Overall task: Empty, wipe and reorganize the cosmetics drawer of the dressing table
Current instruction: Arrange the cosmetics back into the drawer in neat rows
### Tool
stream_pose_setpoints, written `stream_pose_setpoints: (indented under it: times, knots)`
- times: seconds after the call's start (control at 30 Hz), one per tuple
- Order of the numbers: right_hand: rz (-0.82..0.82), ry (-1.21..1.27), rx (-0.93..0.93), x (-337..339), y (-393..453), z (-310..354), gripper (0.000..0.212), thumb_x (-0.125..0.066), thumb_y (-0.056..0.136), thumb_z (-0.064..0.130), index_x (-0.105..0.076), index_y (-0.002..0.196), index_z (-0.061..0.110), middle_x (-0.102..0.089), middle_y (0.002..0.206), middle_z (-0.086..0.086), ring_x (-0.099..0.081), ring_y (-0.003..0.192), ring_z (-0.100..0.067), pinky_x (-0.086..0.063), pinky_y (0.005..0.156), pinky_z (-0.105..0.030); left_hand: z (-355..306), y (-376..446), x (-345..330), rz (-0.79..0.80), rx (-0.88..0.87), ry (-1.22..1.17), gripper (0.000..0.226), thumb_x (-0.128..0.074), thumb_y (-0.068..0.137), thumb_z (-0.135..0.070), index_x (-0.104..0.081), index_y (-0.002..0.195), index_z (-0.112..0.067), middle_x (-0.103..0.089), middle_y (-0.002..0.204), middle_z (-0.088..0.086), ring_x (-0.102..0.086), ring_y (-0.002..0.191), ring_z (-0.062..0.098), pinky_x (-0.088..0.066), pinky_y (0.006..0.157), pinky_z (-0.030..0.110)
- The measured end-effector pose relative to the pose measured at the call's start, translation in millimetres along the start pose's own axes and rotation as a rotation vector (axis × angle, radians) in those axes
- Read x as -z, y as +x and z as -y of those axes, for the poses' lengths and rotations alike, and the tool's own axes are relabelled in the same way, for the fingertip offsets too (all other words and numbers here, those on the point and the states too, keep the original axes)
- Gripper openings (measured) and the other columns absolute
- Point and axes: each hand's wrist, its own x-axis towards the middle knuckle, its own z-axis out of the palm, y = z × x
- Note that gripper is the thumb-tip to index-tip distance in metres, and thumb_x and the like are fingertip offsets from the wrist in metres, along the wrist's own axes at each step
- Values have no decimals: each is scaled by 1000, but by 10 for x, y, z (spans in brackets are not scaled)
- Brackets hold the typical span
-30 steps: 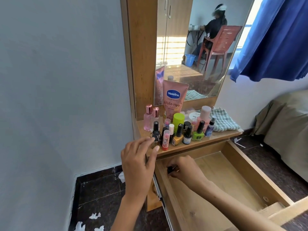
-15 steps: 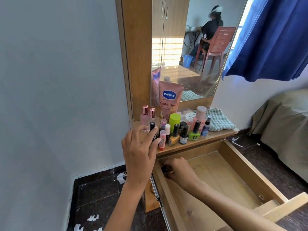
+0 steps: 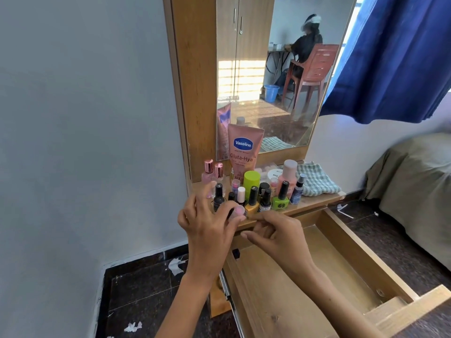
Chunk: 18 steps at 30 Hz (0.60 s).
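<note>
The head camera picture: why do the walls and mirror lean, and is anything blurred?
Head view: the wide lens bends and tilts the mirror frame; the left hand fingertips and the pink tube they touch are slightly smeared; sunlight stripes show in the reflection.

Both hands meet at the front edge of the dressing-table shelf (image 3: pixel 314 203), the left hand (image 3: pixel 207 225) just left of the right hand (image 3: pixel 275 236). Beyond their fingertips a cluster of small bottles (image 3: pixel 253 198) stands on the shelf, with the lotion tube (image 3: pixel 244 152) behind it against the mirror (image 3: pixel 268 69). A folded cloth (image 3: pixel 314 179) lies on the shelf to the right of the hands. The open drawer (image 3: pixel 346 242) extends beneath the right hand; a small item (image 3: pixel 235 253) sits in its corner below both hands.
</note>
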Motion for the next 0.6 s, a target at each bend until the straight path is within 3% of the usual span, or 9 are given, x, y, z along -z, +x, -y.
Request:
stream_pose_setpoints:
  times: [0.07, 0.17, 0.27, 0.37, 0.47, 0.6]
  knots:
    - [-10, -3, 29, -43, 55, 53, 26, -77, 77, 30, -70, 101, 23, -61, 87, 14, -58, 67, -4, -50, 61, -21, -40, -52, -1, 28, -38, -30, 16, -72, 80, -39, -69, 93, -30, -45, 137, 7, -34, 124, 25, -17, 92, 31]
    - [21, -34, 22, -105, 85, 88, 15, -74, 80, 22, -71, 94, 18, -59, 89, 8, -56, 73, -7, -51, 65, -32, -88, -108, 13, 57, -71, -74, 15, -66, 84, -40, -69, 94, -29, -44, 142, 7, -33, 129, 26, -21, 95, 36]
    - [80, -98, -34, -59, 66, 44, 11, -72, 81, 28, -69, 85, 18, -61, 84, 8, -58, 76, -8, -51, 67, -31, -60, -165, 67, 88, -74, -123, 32, -51, 91, -47, -64, 115, -29, -44, 145, 2, -33, 134, 22, -22, 102, 38]
    - [271, -179, -246, 22, 53, -68, 12, -74, 78, 34, -67, 76, 25, -67, 76, 10, -61, 75, -2, -55, 71, -29, 25, -209, 137, 57, 16, -231, 44, -45, 95, -41, -55, 131, -19, -48, 142, -2, -36, 134, 16, -23, 108, 33]
    - [406, -262, -392, -93, 19, -191, 14, -77, 76, 29, -63, 76, 29, -70, 84, 10, -66, 84, -5, -56, 80, -30, 85, -227, 158, 22, 75, -228, 39, -45, 96, -33, -59, 127, -13, -47, 142, -1, -36, 135, 18, -25, 111, 31]
    - [459, -291, -370, -353, -16, -281, 19, -79, 74, 20, -62, 77, 29, -70, 95, 9, -65, 87, -8, -52, 77, -23, 119, -236, 147, -8, 58, -187, 33, -47, 94, -28, -63, 120, -15, -44, 144, 2, -33, 136, 20, -18, 112, 26]
